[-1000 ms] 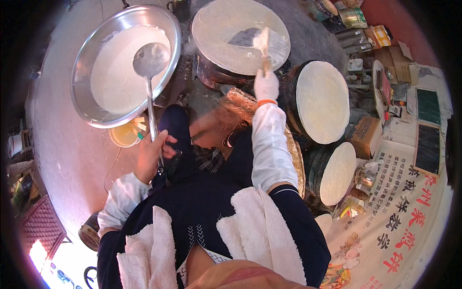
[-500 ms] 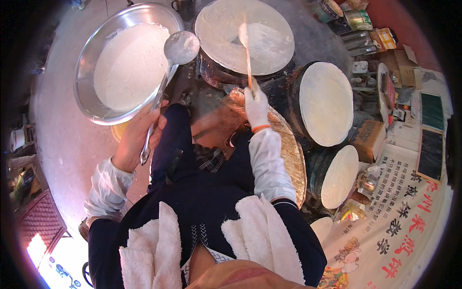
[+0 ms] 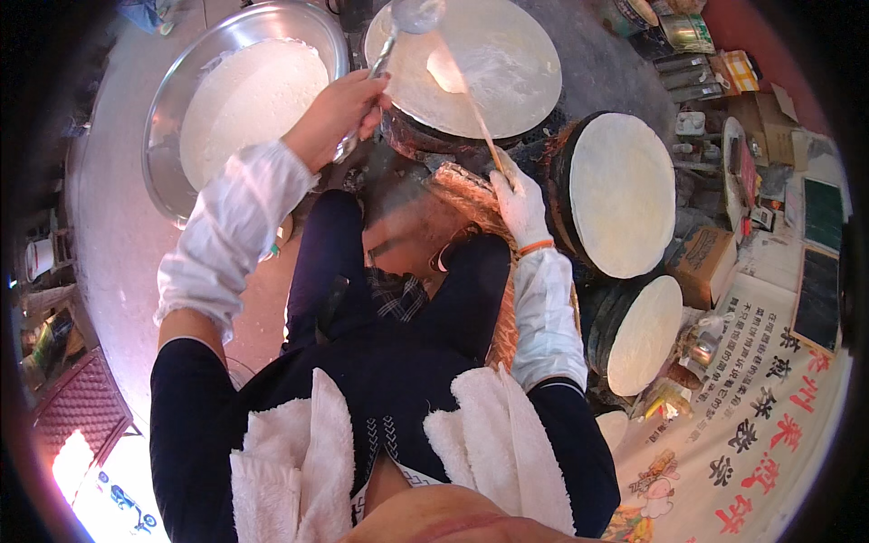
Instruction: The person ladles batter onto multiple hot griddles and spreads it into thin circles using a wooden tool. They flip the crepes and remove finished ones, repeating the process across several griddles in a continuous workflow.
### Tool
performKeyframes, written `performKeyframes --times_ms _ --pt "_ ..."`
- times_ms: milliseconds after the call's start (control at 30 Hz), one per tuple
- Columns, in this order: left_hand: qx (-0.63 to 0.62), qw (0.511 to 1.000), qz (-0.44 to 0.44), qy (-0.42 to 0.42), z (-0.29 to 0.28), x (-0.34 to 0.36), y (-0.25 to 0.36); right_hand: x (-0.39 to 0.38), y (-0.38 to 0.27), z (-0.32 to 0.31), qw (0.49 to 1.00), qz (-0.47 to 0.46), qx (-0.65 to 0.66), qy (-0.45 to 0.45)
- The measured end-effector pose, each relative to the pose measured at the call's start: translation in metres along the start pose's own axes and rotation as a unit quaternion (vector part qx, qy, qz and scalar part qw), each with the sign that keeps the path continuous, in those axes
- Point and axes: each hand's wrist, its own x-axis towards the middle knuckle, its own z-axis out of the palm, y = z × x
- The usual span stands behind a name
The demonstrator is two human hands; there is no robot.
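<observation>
Ladle (image 3: 421,13) and spreader (image 3: 446,72) at the round griddle (image 3: 541,68)
The left hand (image 3: 342,113) grips the ladle; the gloved right hand (image 3: 519,201) holds the spreader near its end, probably for keeping away from heat.

The round griddle (image 3: 407,136) before me wears a thin, pale coat of batter (image 3: 511,68). A shiny ladle (image 3: 416,15) slants above its far left side; a wooden spreader (image 3: 446,71), head near its middle, leans out past its near edge.
</observation>
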Motion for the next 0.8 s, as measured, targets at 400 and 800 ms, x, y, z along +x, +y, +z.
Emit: performKeyframes --times_ms 400,800 --pt "-0.229 0.966 -0.101 0.069 0.044 -0.047 -0.056 0.011 -0.063 0.109 0.923 0.157 0.350 0.025" --pt "-0.354 0.933 -0.041 -0.053 -0.016 -0.094 0.003 0.045 -0.030 0.055 0.970 0.050 -0.073 0.224"
